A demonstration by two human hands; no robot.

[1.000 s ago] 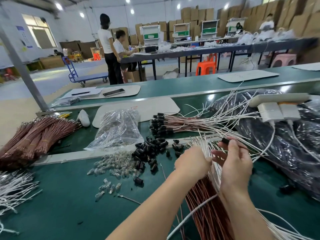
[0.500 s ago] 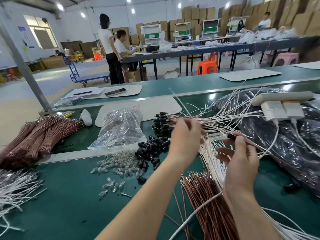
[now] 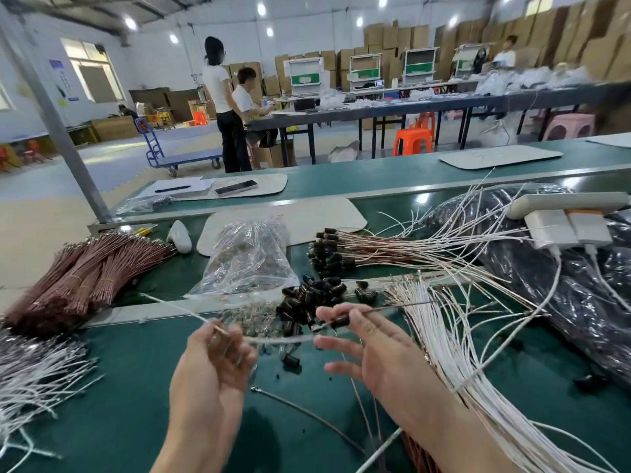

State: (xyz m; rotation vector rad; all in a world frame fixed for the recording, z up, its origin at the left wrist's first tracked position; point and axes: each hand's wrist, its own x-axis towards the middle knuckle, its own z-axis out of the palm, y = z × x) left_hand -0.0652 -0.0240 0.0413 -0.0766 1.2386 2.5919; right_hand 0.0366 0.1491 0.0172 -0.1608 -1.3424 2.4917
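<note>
**Operator:** Where's the wire?

**Spotter:** The white wire [image 3: 177,307] is pinched in the curled fingers of your left hand [image 3: 211,367], held above the table [image 3: 136,404]. Its free end slants up and away to the left of those fingers. A blurred white stretch runs toward your right hand [image 3: 382,353], but I cannot tell whether it joins anything there.

**Operator:** And my right?

**Spotter:** Your thumb and forefinger pinch a black cap [image 3: 339,322], and a thin lead [image 3: 392,307] runs off to the right of it. Your other three fingers are spread, holding nothing.

**Operator:** What's close by?

**Spotter:** Just beyond both sets of fingers lies the heap of loose black caps [image 3: 314,298]. A blurred scatter of small glass bulbs [image 3: 252,319] sits beside it, beyond your left fingers. Further out from those is a clear plastic bag [image 3: 246,261].

**Operator:** To the sides?

**Spotter:** The fan of white wires [image 3: 444,336] lies right of your right fingers, passing under that wrist. Beyond it are the capped wires [image 3: 375,247], and further right a dark plastic sack [image 3: 580,302] with a power strip [image 3: 566,201] on top. Well left of your left fingers lie the tied copper-brown bundles [image 3: 78,278] and another spread of white wires [image 3: 34,380]. A loose brown cable [image 3: 307,414] crosses the table below your hands.
</note>
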